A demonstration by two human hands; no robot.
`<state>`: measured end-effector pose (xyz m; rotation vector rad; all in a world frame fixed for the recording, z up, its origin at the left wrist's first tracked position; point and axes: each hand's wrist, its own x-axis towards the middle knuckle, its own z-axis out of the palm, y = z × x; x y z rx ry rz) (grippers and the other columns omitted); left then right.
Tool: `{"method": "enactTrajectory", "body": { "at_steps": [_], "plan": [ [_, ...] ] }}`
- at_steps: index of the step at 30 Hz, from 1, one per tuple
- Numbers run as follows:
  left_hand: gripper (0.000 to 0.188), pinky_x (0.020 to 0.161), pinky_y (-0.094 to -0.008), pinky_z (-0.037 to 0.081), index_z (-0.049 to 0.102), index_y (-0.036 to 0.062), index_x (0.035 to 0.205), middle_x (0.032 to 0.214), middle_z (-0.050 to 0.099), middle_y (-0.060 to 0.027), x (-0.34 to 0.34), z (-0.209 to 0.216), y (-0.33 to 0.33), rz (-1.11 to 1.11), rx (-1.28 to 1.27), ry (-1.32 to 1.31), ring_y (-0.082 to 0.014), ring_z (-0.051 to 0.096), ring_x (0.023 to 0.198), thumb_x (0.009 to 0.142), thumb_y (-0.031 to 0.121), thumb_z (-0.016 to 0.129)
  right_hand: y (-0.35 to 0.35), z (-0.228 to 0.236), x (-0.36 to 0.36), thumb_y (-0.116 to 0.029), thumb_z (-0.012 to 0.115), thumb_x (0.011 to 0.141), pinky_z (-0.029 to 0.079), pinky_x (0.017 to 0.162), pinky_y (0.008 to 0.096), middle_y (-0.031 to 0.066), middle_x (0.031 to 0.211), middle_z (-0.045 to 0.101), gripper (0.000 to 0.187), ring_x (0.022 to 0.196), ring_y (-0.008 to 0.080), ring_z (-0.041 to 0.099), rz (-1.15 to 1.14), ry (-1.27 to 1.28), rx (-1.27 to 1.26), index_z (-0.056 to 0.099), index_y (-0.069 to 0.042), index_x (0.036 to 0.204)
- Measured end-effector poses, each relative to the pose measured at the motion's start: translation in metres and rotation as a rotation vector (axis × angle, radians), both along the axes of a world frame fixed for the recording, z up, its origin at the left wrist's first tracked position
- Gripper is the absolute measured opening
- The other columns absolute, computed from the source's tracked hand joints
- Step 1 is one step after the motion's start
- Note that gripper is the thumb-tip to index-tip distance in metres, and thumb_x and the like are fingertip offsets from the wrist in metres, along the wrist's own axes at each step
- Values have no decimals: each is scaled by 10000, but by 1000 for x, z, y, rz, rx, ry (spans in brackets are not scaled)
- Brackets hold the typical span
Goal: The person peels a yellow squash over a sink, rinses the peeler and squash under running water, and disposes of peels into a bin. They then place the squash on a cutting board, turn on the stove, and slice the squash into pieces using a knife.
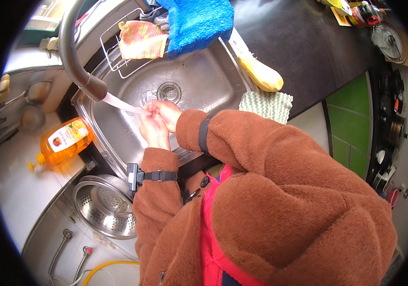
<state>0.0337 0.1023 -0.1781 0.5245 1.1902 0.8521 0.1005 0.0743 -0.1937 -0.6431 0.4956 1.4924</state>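
Observation:
Water runs from the grey curved faucet (pixel 94 88) onto my two hands, which are close together over the stainless steel sink (pixel 204 81). My left hand (pixel 154 133) comes up from below, its fingers curled in under the stream. From the right, my right hand (pixel 167 114) meets it, fingers bent and pressed against the left ones. Both hands look closed. Whatever lies between them, if anything, is hidden by the fingers and the water. Just behind the hands is the round drain strainer (pixel 169 92).
A wire rack (pixel 113 62) at the sink's back carries an orange checked cloth (pixel 142 40) and a blue towel (pixel 199 26). Right of the sink lie a yellowish peeled vegetable (pixel 261 74) and a green-white cloth (pixel 267 106). An orange soap bottle (pixel 68 140) and metal colander (pixel 104 205) are left.

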Motion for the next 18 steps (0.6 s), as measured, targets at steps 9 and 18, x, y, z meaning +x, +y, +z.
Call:
{"method": "enactTrajectory", "body": {
  "at_steps": [9, 18],
  "plan": [
    [265, 864, -348, 507, 581, -62, 1104, 1010, 625, -138, 51, 25, -31, -199, -113, 0, -230, 607, 954, 1004, 176, 523, -43, 10, 37, -191, 472, 1008, 538, 821, 376, 98, 900, 653, 214, 847, 239, 628, -263, 44, -45, 599, -27, 958],
    [466, 1159, -469, 333, 333, -76, 1427, 1470, 382, -238, 116, 37, -34, -240, -209, -291, -351, 379, 1381, 1008, 90, 450, -86, 31, 145, -224, 395, 1032, 227, 1201, 408, 223, 1572, 250, 552, 1465, 318, 250, -700, -86, -222, 249, 39, 1495]
  ]
}}
